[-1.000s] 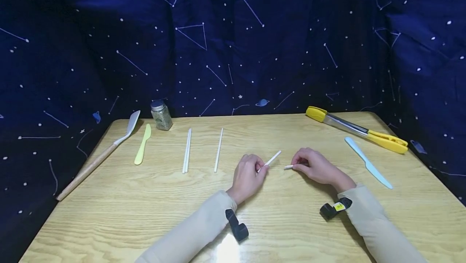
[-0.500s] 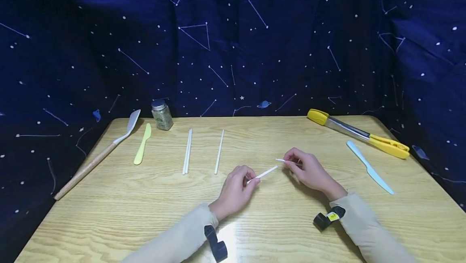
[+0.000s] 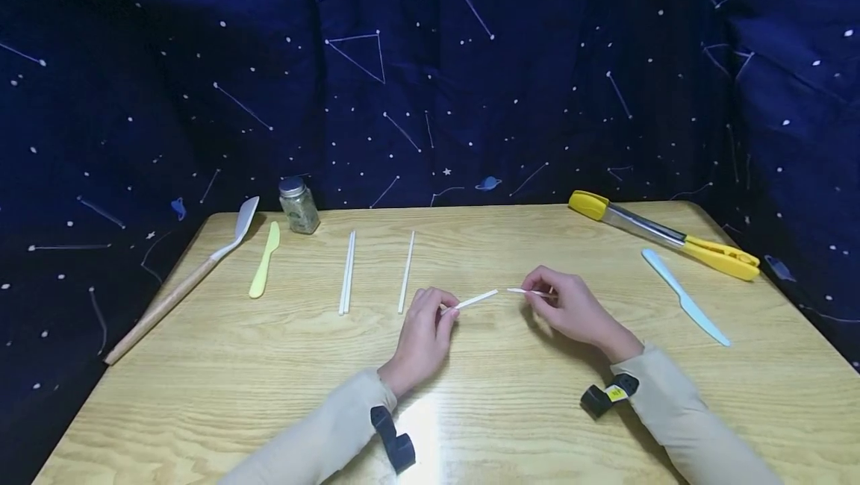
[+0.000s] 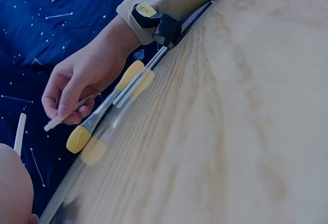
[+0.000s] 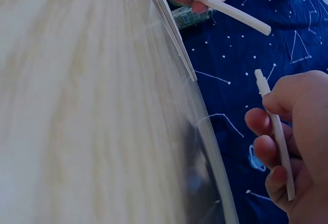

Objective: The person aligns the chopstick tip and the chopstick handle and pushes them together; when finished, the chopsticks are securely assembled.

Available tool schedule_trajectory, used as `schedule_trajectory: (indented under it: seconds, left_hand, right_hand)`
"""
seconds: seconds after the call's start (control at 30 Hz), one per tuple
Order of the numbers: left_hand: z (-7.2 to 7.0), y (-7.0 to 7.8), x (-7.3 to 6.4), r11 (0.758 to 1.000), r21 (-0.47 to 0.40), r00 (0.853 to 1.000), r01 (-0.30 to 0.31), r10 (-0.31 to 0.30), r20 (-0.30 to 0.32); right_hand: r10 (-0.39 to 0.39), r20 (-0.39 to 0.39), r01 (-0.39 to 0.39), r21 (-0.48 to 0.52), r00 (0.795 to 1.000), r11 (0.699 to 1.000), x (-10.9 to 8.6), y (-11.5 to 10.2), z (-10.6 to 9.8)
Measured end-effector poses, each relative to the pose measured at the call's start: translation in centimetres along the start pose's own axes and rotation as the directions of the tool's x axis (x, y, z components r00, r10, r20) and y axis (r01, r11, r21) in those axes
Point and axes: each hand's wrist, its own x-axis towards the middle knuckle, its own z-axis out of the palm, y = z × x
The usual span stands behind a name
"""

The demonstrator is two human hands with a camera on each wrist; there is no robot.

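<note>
My left hand pinches a short white chopstick piece between thumb and fingers, pointing right. Facing it across a small gap, my right hand holds another chopstick piece, its tip toward the left. In the right wrist view, the right-hand piece has a narrower, stepped tip, while the left-hand piece ends bluntly. The two pieces are apart. Left of my hands, a single white chopstick lies on the wooden table, with a pair of chopsticks farther left.
At the left lie a wooden-handled spatula and a yellow knife; a seasoning jar stands behind them. Yellow-ended tongs and a light blue knife lie at the right. A dark starry curtain hangs behind the table.
My left hand has moved left with its chopstick piece. My right hand has shifted slightly left, and more of its piece's tip now shows. The things lying on the table are unchanged.
</note>
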Motion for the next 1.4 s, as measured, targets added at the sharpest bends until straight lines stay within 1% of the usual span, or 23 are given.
schedule_trajectory:
  seconds: [0.1,0.17,0.23,0.37,0.47,0.63,0.77,0.97,1.07,1.2,1.4]
  left_hand:
    - [-0.1,-0.1,0.0,1.000,0.008,0.999,0.000,0.000,-0.038]
    - [-0.1,-0.1,0.1,1.000,0.007,0.999,-0.004,0.004,-0.048]
    - [-0.1,-0.1,0.2,1.000,0.003,0.999,-0.007,0.007,-0.047]
    - [0.0,-0.2,0.3,1.000,0.002,1.000,0.003,-0.003,-0.025]
    - [0.0,-0.2,0.3,1.000,0.005,1.000,0.006,-0.006,-0.022]
    - [0.1,-0.2,0.3,1.000,-0.021,1.000,-0.005,0.004,-0.020]
    - [0.2,-0.3,0.3,0.999,-0.033,0.999,-0.019,0.018,-0.034]
    - [0.2,-0.4,0.3,0.999,-0.031,0.998,-0.035,0.033,-0.058]
    - [0.3,-0.3,0.3,0.999,-0.034,0.998,-0.039,0.037,-0.060]
    - [0.3,-0.4,0.3,0.999,-0.035,0.998,-0.037,0.035,-0.055]
    - [0.3,-0.5,0.2,0.999,-0.039,0.999,-0.018,0.016,-0.043]
  right_hand:
    - [-0.031,-0.011,0.031,-0.004,0.999,1.000,0.3,-0.3,0.1]
    - [-0.052,-0.027,0.051,-0.003,0.998,0.999,0.5,-0.5,0.1]
    - [-0.067,-0.044,0.067,-0.003,0.997,0.998,0.6,-0.8,0.1]
    - [-0.082,-0.062,0.083,0.016,0.995,0.996,0.6,-1.2,0.1]
    - [-0.079,-0.069,0.081,0.032,0.995,0.996,0.5,-1.4,0.1]
    - [-0.056,-0.079,0.059,0.041,0.995,0.997,0.3,-1.7,0.1]
    - [-0.060,-0.079,0.063,0.042,0.995,0.997,0.3,-1.8,0.2]
    - [-0.067,-0.022,0.068,0.049,0.998,0.996,0.3,-1.7,0.1]
    - [-0.065,-0.018,0.066,0.038,0.998,0.997,0.3,-1.7,-0.1]
    - [-0.049,-0.050,0.051,0.031,0.998,0.998,0.3,-1.7,-0.3]
    - [-0.039,-0.028,0.040,0.037,0.999,0.999,0.3,-1.4,-0.1]
